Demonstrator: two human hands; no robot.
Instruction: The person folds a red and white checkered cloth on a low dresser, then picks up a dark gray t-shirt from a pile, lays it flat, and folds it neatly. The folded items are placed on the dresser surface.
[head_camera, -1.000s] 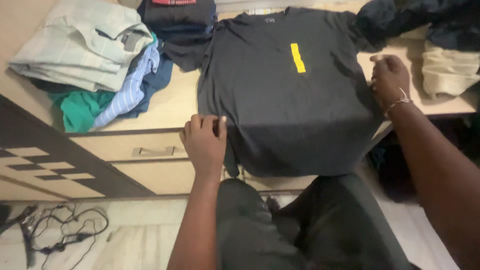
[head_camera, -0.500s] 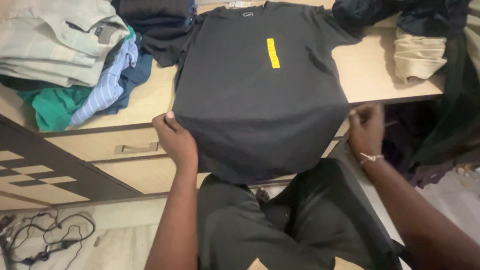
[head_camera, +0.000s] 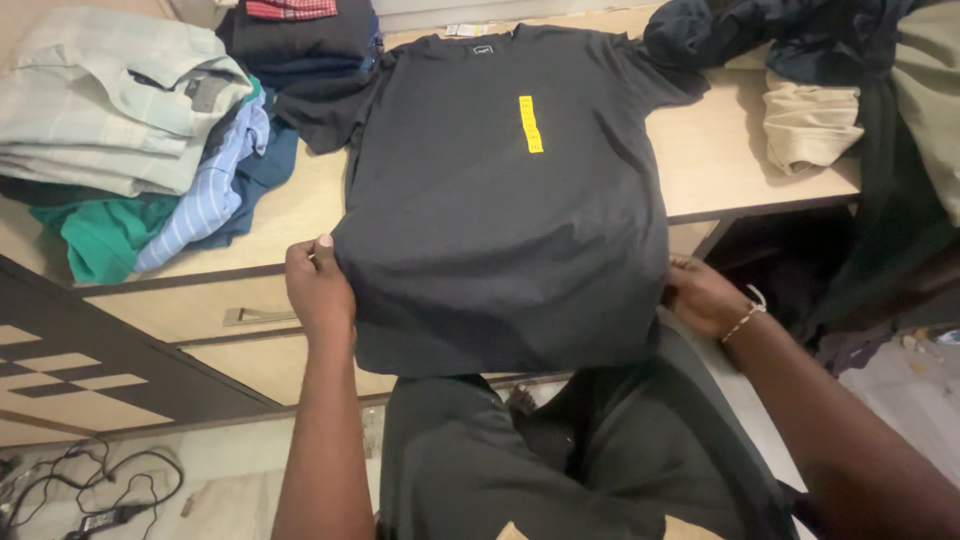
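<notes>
A dark grey T-shirt (head_camera: 500, 220) with a small yellow stripe on the chest lies flat on a light wooden desk (head_camera: 710, 160), its lower part hanging over the front edge. My left hand (head_camera: 318, 290) grips the shirt's left side near the hem. My right hand (head_camera: 700, 297), with a thin bracelet at the wrist, holds the right side near the hem, its fingers partly tucked under the cloth.
A stack of folded shirts (head_camera: 130, 110) in pale green, blue stripes and teal sits at the desk's left. Dark clothes (head_camera: 760, 35) and a beige garment (head_camera: 810, 120) lie at the right. A drawer handle (head_camera: 255, 316) is below. Cables (head_camera: 90, 500) lie on the floor.
My right hand has come down from the desk top to the shirt's lower right side. My left hand has shifted left along the shirt's edge. The camera view has tilted slightly.
</notes>
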